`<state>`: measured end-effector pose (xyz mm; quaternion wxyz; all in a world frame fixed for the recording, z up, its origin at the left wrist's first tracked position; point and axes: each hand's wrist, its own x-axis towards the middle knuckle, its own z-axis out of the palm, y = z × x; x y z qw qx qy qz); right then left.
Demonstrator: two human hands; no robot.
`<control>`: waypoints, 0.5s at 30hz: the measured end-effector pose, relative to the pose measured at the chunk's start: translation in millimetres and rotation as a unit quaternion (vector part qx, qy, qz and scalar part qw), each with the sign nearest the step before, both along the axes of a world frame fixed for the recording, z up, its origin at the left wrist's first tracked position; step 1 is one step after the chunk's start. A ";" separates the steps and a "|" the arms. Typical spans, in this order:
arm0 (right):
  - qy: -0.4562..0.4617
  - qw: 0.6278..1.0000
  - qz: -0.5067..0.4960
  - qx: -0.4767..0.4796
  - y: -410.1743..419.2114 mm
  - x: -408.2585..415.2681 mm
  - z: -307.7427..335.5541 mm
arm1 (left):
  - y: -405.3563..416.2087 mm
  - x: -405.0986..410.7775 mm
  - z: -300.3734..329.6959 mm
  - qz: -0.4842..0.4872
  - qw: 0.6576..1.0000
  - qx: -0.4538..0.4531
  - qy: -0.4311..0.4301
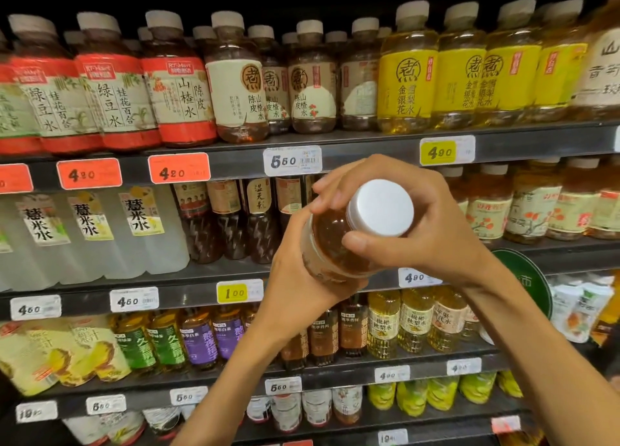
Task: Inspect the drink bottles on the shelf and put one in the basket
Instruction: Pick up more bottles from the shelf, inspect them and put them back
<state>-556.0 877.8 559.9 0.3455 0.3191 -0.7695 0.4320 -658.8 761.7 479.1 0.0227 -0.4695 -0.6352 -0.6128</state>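
Bottle (339, 241) of amber drink is sitting between both hands in front of the shelves, tipped so its white cap (380, 207) is pointing back toward the camera. Right hand (412, 217) is wrapping the neck and shoulder from above and from the right, its fingers (339, 194) curling over the far side of the cap and its thumb (365, 244) pressing against the near side just under it. Left hand (302, 278) is cupping the lower body from below and from the left, its fingers hidden behind the bottle, so both hands are closing firmly on the bottle and holding it clear of the racks.

Behind the hands, a shelf edge (235, 164) is running across the view and carrying a white price tag (292, 160) just above the right hand, with two red price tags (178, 172) further left and a yellow price tag (447, 150) to the right. On the top shelf, brown bottles with cream labels (238, 86) are standing upright in the middle, red-labelled bottles (181, 90) are standing to their left and yellow bottles (407, 76) to their right. Clear bottles (144, 224) are lining the next shelf down on the left. No basket is showing in this view.
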 end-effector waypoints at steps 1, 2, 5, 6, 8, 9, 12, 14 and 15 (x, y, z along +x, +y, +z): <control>-0.001 1.000 -0.003 -0.018 0.5 -0.8 -0.3 | -4.1 2.7 -1.3 -0.004 1.000 -0.013 0.003; -0.007 0.999 -0.002 -0.045 1.6 -2.0 -0.2 | -8.1 5.6 -1.9 -0.012 1.000 -0.027 0.001; -0.063 0.981 0.047 -0.179 5.6 -4.9 0.4 | -19.8 15.2 -0.1 -0.056 0.996 -0.059 -0.026; -0.092 0.970 0.056 -0.216 7.7 -6.5 0.6 | -22.3 17.4 1.6 -0.072 0.995 -0.061 -0.044; -0.150 0.951 0.075 -0.261 10.5 -9.8 2.1 | -25.6 20.7 4.1 -0.095 0.991 -0.055 -0.078; -0.179 0.939 0.094 -0.278 10.5 -11.9 3.5 | -26.6 22.7 4.9 -0.103 0.989 -0.051 -0.091; -0.244 0.916 0.089 -0.306 9.7 -21.1 10.9 | -24.8 29.4 4.9 -0.116 0.984 -0.056 -0.124; -0.246 0.920 0.055 -0.300 6.8 -24.9 17.3 | -24.6 30.5 5.8 -0.123 0.979 -0.060 -0.151; -0.242 0.921 0.043 -0.301 5.6 -26.3 20.2 | -25.5 29.9 7.1 -0.126 0.977 -0.059 -0.162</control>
